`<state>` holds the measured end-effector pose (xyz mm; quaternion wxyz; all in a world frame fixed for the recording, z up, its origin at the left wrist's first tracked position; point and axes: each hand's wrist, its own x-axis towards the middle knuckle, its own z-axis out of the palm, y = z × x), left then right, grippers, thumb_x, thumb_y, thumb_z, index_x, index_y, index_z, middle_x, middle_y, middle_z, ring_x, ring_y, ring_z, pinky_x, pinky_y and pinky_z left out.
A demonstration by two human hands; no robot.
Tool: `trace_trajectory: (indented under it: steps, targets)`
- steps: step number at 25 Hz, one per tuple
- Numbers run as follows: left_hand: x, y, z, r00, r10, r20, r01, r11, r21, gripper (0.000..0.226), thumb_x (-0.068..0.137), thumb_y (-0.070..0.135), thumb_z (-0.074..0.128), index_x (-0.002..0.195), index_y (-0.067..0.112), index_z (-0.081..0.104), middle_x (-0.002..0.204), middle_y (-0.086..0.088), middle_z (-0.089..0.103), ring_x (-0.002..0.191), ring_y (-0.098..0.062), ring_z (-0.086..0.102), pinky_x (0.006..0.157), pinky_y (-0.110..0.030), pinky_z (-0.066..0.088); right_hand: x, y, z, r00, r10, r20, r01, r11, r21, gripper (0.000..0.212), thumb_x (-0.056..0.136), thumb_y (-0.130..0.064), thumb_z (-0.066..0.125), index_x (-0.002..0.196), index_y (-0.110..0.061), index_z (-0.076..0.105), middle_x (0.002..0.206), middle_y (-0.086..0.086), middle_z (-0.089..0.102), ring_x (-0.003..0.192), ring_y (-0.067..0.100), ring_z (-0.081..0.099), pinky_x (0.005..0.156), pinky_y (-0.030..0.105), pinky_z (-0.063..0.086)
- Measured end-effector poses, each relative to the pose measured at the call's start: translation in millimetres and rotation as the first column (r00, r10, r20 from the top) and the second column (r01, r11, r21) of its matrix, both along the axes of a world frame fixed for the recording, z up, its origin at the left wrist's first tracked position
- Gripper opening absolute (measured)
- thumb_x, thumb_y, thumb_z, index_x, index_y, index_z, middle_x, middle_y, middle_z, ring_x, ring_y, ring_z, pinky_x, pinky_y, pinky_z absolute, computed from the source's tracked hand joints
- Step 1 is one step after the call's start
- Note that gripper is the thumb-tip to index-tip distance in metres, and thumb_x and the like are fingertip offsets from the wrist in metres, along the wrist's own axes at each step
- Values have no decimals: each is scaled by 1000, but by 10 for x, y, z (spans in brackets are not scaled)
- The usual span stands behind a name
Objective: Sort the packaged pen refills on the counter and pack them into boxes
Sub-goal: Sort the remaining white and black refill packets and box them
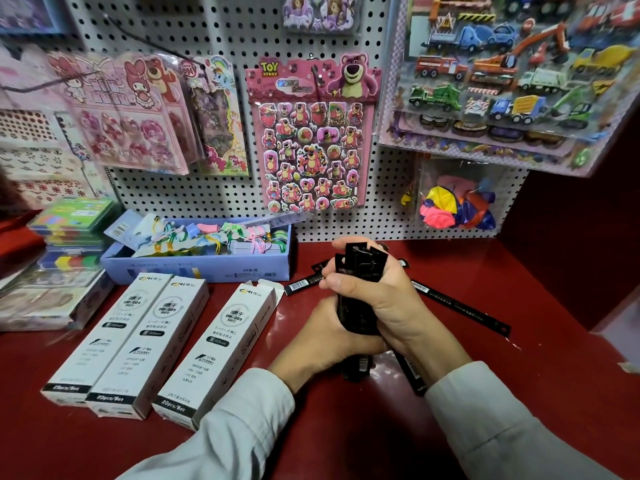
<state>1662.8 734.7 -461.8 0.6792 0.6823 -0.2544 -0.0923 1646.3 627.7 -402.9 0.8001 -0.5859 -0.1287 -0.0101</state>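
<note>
A bundle of black packaged pen refills (360, 268) stands upright on the red counter (346, 427), gripped by both hands. My right hand (384, 299) wraps around its upper part, and my left hand (325, 337) clasps its lower part from the left. Loose black refill packets lie flat behind and right of the hands: one (460, 306) runs diagonally to the right, another (301, 285) pokes out to the left. Three white refill boxes lie side by side on the left; the nearest box (221, 344) has its far flap open, and the other two (138, 334) sit left of it.
A blue open box (207, 265) of colourful items sits behind the white boxes. Stacked stationery cases (69, 230) stand at far left. Sticker sheets (311, 133) and a bag of balloons (457, 206) hang on the pegboard. A red wall (571, 237) bounds the right.
</note>
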Motion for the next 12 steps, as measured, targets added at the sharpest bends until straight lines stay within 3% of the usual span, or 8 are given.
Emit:
trace_trajectory:
  steps: [3, 5, 7, 9, 11, 12]
  targets:
    - [-31, -2, -93, 998, 62, 11, -63, 998, 30, 40, 58, -4, 77, 85, 25, 69, 78, -4, 73, 74, -12, 69, 66, -31, 57, 3, 6, -30, 997, 19, -73, -24, 998, -65, 38, 67, -4, 77, 103, -10, 67, 92, 13, 72, 89, 32, 67, 90, 41, 53]
    - [-25, -2, -109, 995, 95, -30, -95, 995, 12, 30, 58, 1, 78, 79, 22, 70, 72, -2, 71, 68, -13, 66, 63, -31, 54, 14, 15, -20, 994, 15, -110, -17, 1000, -19, 27, 69, -4, 77, 94, -11, 71, 79, 11, 70, 73, 28, 68, 73, 36, 58]
    - [-2, -1, -71, 993, 98, -62, -100, 995, -30, 30, 57, 8, 83, 81, 22, 72, 77, 0, 72, 73, -14, 66, 69, -32, 54, 14, 12, -10, 997, -10, -82, 11, 1000, 20, 20, 73, -6, 76, 88, -18, 73, 69, 5, 66, 61, 17, 64, 61, 29, 56]
    - [16, -2, -26, 998, 5, -56, -6, 1000, -10, 46, 59, 5, 84, 92, 34, 70, 82, 4, 73, 78, -11, 69, 71, -30, 57, 4, 5, -28, 999, 24, -39, -25, 1000, -20, 23, 73, -5, 75, 90, -20, 71, 69, -2, 60, 60, 9, 58, 61, 21, 50]
    - [-26, 1, -8, 991, -106, -87, 110, 993, 50, 57, 64, -2, 80, 90, 46, 66, 74, 5, 71, 63, -10, 68, 58, -25, 55, -9, 11, -69, 993, 82, -85, -85, 996, -25, 25, 73, -2, 76, 92, -15, 67, 67, -4, 57, 57, 7, 54, 60, 21, 47]
    - [-57, 24, -11, 983, -138, -121, 147, 987, 72, 50, 67, -2, 80, 85, 43, 67, 66, 2, 68, 52, -11, 63, 51, -24, 52, -13, 15, -93, 990, 93, -107, -94, 996, -4, 23, 74, -1, 75, 91, -14, 66, 65, -3, 57, 56, 9, 54, 60, 23, 46]
